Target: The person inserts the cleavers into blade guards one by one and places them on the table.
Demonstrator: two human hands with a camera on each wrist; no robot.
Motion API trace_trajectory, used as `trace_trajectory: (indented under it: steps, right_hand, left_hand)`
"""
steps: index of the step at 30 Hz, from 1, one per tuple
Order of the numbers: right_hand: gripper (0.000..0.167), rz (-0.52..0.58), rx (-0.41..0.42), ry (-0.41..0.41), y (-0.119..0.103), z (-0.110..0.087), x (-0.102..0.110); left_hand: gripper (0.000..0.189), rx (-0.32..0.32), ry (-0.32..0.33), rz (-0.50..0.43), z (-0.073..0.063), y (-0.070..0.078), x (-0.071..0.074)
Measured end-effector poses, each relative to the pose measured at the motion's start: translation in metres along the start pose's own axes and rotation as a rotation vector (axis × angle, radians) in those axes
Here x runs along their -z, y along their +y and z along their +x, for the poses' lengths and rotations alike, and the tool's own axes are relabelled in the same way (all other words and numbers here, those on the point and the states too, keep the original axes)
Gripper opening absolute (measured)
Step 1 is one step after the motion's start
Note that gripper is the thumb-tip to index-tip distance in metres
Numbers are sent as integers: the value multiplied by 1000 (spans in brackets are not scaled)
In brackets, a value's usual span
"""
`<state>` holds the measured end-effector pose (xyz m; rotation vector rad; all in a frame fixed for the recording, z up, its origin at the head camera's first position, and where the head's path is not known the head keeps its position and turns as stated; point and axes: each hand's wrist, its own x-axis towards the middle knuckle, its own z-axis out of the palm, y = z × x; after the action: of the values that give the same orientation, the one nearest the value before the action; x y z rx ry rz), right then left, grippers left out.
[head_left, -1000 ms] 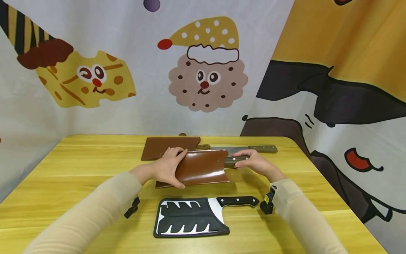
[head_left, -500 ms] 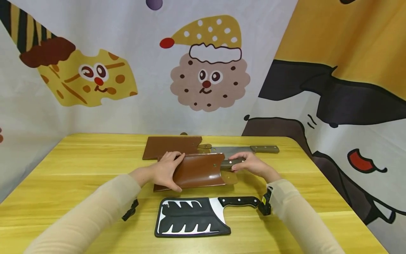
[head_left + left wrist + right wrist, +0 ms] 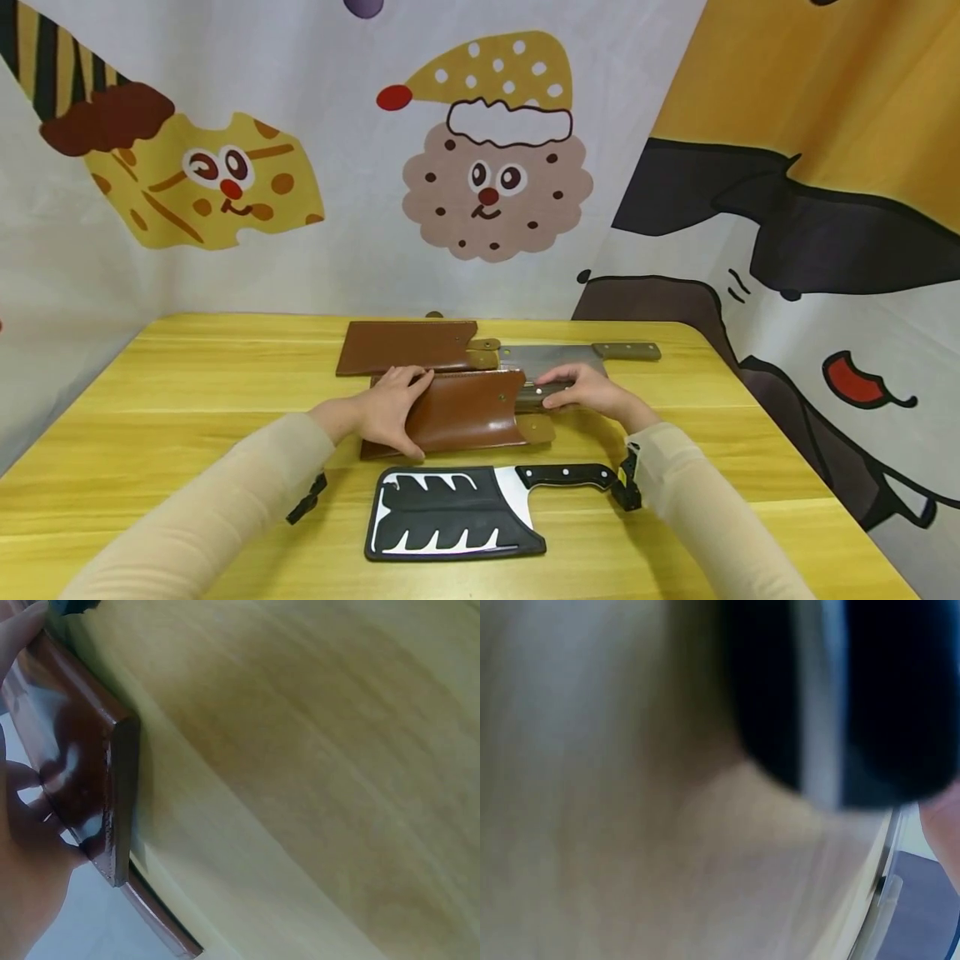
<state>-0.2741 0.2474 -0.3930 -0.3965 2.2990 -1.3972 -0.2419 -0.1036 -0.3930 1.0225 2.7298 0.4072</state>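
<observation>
My left hand (image 3: 392, 410) grips a brown leather knife sheath (image 3: 468, 410) across its width, thumb on the near edge and fingers on the far edge. The sheath's closed end shows in the left wrist view, where the same sheath (image 3: 67, 742) lies under the fingers. From its right end juts the dark wooden handle of a knife (image 3: 529, 401), whose blade is hidden inside. My right hand (image 3: 588, 390) holds that handle between thumb and fingers. A tan snap strap (image 3: 537, 428) hangs loose beside it. In the right wrist view, the hand (image 3: 943, 829) shows only at the edge.
Nearer me lies a cleaver with a black handle (image 3: 566, 475) in a black-and-white blade cover (image 3: 450, 512). Behind, a second brown sheath (image 3: 405, 346) lies beside a bare-bladed cleaver (image 3: 551, 357), handle rightward. All rest on a yellow wooden table (image 3: 225, 367) before a printed curtain (image 3: 337, 275).
Both hands have lowered the sheathed knife toward the table and slightly nearer me, shifting it a little left. More of the cleaver behind shows. Both holds stay the same.
</observation>
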Motion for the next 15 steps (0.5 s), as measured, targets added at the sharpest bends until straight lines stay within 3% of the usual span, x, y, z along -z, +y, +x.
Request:
trace_trajectory:
  steps: [6, 12, 15]
  right_hand:
    - [39, -206, 13, -1, 3, 2, 1]
    - [37, -160, 33, -5, 1, 1, 9]
    - [43, -104, 54, 18, 0, -2, 19]
  left_hand:
    - [120, 11, -24, 2, 0, 0, -3]
    - [113, 25, -85, -9, -1, 1, -1]
    - [111, 25, -58, -36, -4, -4, 2]
